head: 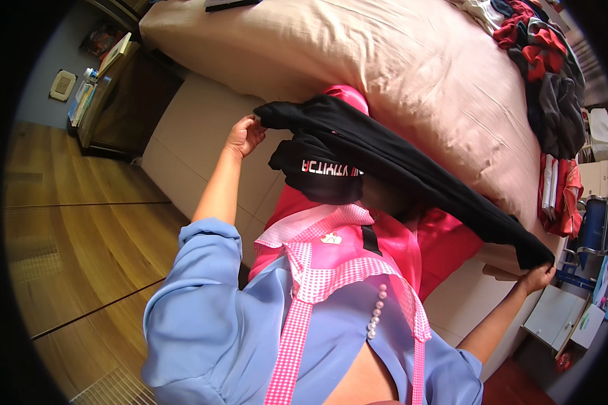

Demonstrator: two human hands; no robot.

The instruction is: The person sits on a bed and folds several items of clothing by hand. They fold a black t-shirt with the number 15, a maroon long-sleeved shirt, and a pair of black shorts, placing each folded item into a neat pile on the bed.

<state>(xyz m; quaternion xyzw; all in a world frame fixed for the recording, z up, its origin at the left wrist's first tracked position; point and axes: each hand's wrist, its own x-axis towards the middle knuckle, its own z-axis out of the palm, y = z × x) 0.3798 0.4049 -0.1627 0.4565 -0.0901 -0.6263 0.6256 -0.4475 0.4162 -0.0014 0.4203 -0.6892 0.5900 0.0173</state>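
Observation:
A black long-sleeved garment (385, 144) is stretched across my lap, with white and red lettering on a bunched part of it. My left hand (245, 135) pinches one end of the garment at the upper left. At the far right, my right hand (538, 278) grips the other end, near the bed's edge. The middle of the garment hangs over my pink trousers, just above a pink apron (334, 233) with checked trim. Which parts of the garment are in my fingers is hard to tell.
A bed with a beige sheet (410, 55) lies in front. Piled clothes (552, 76) and folded red clothes (562, 195) lie along its right side. A dark cabinet (126, 96) stands at left, wooden wardrobe doors (91, 228) nearer; a small white drawer unit (555, 316) is at right.

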